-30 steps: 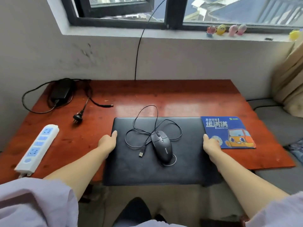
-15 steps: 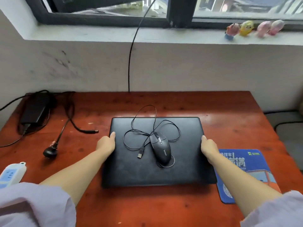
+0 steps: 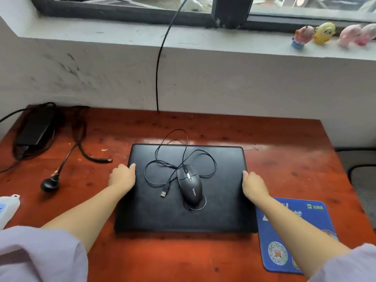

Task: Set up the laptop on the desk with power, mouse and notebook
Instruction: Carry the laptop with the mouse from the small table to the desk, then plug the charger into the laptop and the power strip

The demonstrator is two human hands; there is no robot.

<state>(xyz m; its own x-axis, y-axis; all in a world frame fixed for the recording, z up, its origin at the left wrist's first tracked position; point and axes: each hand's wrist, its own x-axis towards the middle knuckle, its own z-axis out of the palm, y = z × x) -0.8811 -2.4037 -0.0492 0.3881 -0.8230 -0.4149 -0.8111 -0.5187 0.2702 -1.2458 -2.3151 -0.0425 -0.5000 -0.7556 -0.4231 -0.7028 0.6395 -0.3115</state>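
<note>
Closed black laptop (image 3: 183, 192) flat on the red-brown surface (image 3: 284, 159), near its middle, lid down. On the lid: black wired mouse (image 3: 190, 184), its cable (image 3: 183, 151) looped loosely across the back half, USB plug (image 3: 164, 192) lying free just left of the mouse. Left hand (image 3: 122, 176) against the laptop's left edge, thumb over the lid, fingers (image 3: 130, 166) curled round the side; right hand (image 3: 253, 183) against the right edge the same way, thumb on top, remaining fingers hidden below the edge. Both closed on the laptop, one at each side. Blue mouse pad (image 3: 293, 231) just right of the laptop, partly under the right forearm. At far left: black power adapter (image 3: 35, 129) with tangled cord, barrel tip (image 3: 105, 160) and wall plug (image 3: 49, 184) loose on the surface. White power strip (image 3: 8, 208) at the left edge, mostly cut off. No open containers to speak of
</note>
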